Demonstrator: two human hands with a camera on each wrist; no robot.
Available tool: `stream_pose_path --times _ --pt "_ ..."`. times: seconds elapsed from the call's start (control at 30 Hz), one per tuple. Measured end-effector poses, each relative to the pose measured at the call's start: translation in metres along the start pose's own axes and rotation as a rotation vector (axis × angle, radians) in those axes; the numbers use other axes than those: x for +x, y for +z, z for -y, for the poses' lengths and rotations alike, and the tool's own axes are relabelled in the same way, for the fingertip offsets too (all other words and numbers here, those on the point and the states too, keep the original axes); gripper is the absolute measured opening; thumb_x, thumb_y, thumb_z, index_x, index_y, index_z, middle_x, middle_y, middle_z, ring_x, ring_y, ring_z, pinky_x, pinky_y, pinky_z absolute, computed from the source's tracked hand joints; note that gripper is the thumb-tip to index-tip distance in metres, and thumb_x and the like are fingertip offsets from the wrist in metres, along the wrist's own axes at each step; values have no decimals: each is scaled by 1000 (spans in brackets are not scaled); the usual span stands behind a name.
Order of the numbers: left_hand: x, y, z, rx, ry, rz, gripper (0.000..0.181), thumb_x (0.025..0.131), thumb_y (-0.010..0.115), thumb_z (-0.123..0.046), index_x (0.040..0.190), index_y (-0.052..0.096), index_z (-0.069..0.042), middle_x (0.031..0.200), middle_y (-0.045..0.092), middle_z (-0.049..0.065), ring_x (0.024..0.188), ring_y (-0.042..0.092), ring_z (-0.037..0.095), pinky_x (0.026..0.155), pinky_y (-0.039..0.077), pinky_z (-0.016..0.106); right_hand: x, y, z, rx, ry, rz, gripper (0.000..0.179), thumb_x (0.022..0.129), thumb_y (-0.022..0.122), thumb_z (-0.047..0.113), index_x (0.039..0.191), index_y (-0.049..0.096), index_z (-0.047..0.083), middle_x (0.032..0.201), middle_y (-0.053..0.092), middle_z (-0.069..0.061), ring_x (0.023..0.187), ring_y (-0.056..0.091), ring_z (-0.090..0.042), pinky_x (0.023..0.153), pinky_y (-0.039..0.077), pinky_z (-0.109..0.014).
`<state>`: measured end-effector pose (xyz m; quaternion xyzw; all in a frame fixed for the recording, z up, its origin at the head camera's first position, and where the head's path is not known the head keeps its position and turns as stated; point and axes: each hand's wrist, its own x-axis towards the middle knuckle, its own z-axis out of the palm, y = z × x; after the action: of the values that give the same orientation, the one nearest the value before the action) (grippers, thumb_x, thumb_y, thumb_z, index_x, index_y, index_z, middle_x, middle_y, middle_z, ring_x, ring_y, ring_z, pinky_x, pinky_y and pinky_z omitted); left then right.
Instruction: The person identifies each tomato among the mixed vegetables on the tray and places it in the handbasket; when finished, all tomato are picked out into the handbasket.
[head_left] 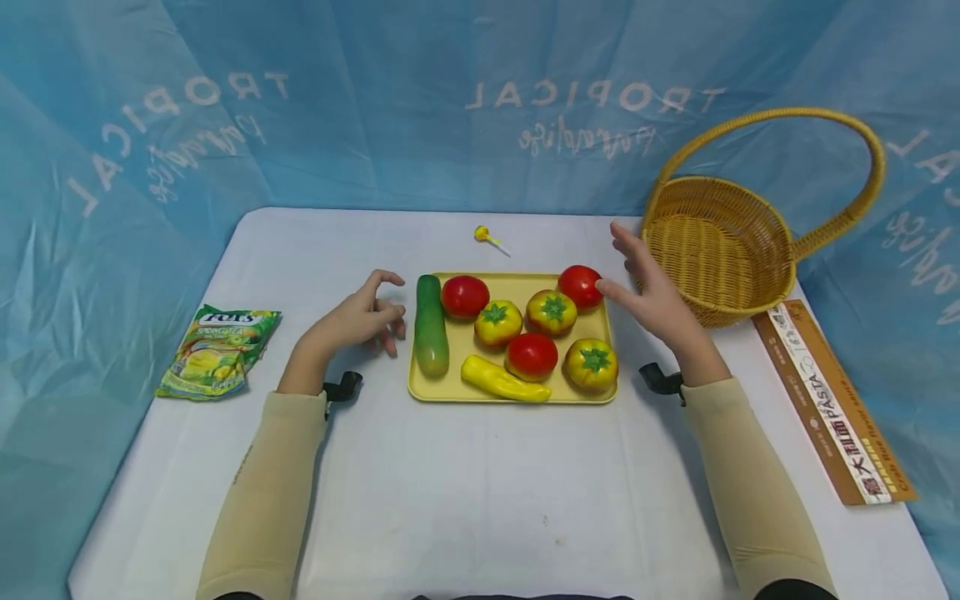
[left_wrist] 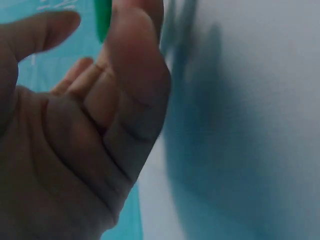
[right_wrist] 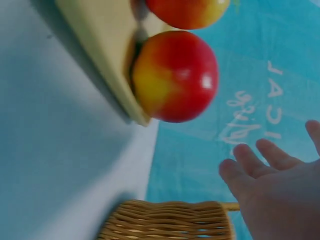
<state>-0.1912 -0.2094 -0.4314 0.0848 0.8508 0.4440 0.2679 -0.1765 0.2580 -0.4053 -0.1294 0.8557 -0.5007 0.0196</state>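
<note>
in the head view, the left hand (head_left: 356,321), loosely bent, is beside a green cucumber (head_left: 431,325) on the yellow tray (head_left: 517,401); the right hand (head_left: 662,307), spread, is near a red tomato (head_left: 577,285). left wrist: fingers curve. right wrist: fingers stretch near the wicker basket (right_wrist: 167,222).

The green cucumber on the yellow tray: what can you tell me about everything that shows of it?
The cucumber is long, rounded and smooth-looking, deep green and paler toward its near end. It looks whole; I cannot tell whether it is real or plastic. It lies on the yellow tray, along its left side, pointing from far to near. A red tomato sits close beside its far half. The left hand is nearby, not holding it.
</note>
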Motion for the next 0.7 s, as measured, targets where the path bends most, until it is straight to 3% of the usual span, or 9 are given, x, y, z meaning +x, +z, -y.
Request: stream_pose_path --times 0.17,0.33,0.7 --pt "2 7 13 -49 -9 98 50 109 55 -26 152 29 -21 95 75 18 65 75 33 55 59 36 3 7 -14 21 44 91 87 101 73 24 170 20 27 179 18 3 166 19 -30 135 17 -59" --pt "2 10 17 -78 -9 154 52 107 60 -28 149 30 -26 93 77 17 63 75 33 50 59 37 5 10 -24 42 65 128 85 101 73 23 169 23 29 178 19 3 166 19 -32 135 18 -59" --pt "5 12 18 -89 -34 215 61 103 67 -26 149 28 -28 93 78 18 63 77 34 47 58 35 8 13 -39 109 153 176 88 98 76 24 169 24 29 179 20 -5 165 21 -34 133 21 -60"
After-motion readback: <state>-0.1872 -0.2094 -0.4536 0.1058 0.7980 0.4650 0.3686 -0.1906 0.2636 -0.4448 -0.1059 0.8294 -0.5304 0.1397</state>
